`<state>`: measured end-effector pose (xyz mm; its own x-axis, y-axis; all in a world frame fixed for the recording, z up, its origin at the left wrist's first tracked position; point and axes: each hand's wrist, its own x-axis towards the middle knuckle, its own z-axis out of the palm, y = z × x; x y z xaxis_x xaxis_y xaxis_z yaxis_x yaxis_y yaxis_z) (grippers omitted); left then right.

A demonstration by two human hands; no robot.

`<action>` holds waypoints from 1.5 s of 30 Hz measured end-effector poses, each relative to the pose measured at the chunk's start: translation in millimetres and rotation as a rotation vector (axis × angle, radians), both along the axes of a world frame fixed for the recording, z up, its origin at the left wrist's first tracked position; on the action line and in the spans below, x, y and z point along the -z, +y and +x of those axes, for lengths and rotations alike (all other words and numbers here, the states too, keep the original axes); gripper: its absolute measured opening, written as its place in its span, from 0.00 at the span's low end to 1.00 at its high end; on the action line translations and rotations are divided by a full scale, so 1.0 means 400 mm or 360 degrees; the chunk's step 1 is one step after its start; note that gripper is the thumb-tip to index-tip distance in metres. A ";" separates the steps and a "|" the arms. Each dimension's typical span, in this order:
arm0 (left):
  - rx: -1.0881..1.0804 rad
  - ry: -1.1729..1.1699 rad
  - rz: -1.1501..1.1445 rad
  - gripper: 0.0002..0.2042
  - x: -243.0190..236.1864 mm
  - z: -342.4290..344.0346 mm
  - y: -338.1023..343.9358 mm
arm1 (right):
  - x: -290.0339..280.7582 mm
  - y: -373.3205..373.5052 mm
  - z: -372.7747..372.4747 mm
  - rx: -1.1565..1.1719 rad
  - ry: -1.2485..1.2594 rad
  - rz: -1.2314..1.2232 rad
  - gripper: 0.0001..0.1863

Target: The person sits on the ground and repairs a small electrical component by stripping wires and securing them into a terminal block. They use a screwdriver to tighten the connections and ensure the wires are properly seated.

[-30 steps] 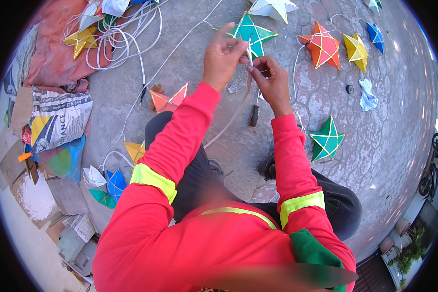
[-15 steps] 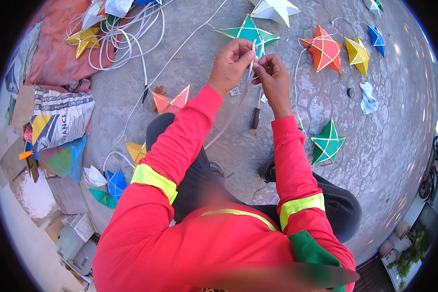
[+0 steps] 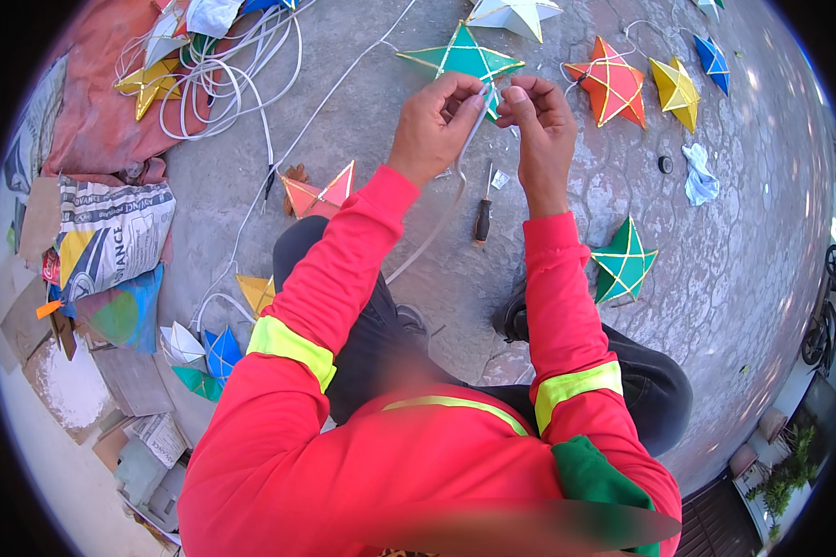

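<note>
Hands (image 3: 432,132) (image 3: 543,139) at white cord (image 3: 463,183) | end seemingly hidden | green star (image 3: 464,59) part-covered

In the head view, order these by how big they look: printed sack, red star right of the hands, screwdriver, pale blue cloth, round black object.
Largest to smallest:
1. Printed sack
2. Red star
3. Pale blue cloth and screwdriver, unranked: the latter is longer but thinner
4. Round black object

Cord (image 3: 427,243): white
Upper middle star (image 3: 462,58): green with gold lines
Top star (image 3: 518,14): white, gold-edged
Large right star (image 3: 615,88): orange-red, gold-lined
Neighbouring star (image 3: 678,94): yellow
Far right star (image 3: 712,65): blue
Sleeves (image 3: 320,260): red with fluorescent yellow bands
Screwdriver handle (image 3: 482,223): mostly black
Rag (image 3: 701,178): pale blue
Sack (image 3: 121,227): white, dark grey and yellow print
Ground (image 3: 715,278): grey, cobble-patterned
</note>
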<state>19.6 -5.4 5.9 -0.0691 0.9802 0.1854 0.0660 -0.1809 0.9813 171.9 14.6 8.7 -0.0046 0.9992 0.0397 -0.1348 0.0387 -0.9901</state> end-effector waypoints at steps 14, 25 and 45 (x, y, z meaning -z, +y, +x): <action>-0.0046 0.0092 -0.0056 0.04 -0.018 0.012 -0.006 | 0.019 -0.001 0.001 -0.0008 -0.0081 0.0051 0.12; 0.0129 0.0094 -0.0121 0.04 -0.019 -0.004 -0.003 | -0.004 0.014 0.040 -0.0244 -0.0232 -0.0011 0.05; 0.0186 0.0208 -0.0130 0.05 -0.026 -0.008 -0.005 | -0.016 0.016 0.060 -0.0310 -0.0392 0.0088 0.08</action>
